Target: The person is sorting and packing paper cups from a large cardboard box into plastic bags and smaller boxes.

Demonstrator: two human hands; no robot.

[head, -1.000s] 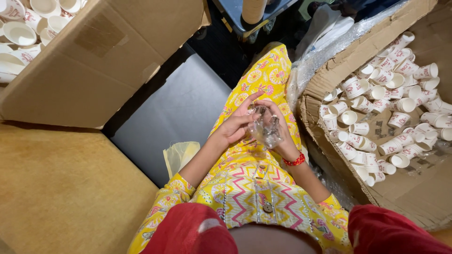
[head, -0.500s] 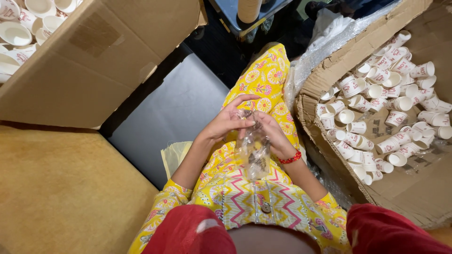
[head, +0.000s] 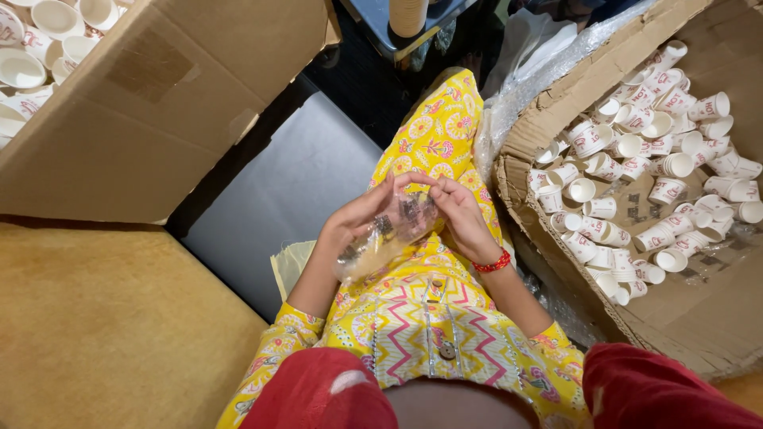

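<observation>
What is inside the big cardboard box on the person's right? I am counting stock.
The cardboard box holds loose small white paper cups with red print, lying on their sides or upright, on a bare cardboard bottom. Its far right part is out of frame.

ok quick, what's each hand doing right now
Left hand: closed on the clear crinkled plastic bag.
Right hand: fingers pinching the same bag's upper end.

A single head-worn camera looks steeply down from close above the seated person's lap [head: 429, 318], facing forward, with a cardboard box [head: 159, 119] on the left and another [head: 699, 310] on the right
</observation>
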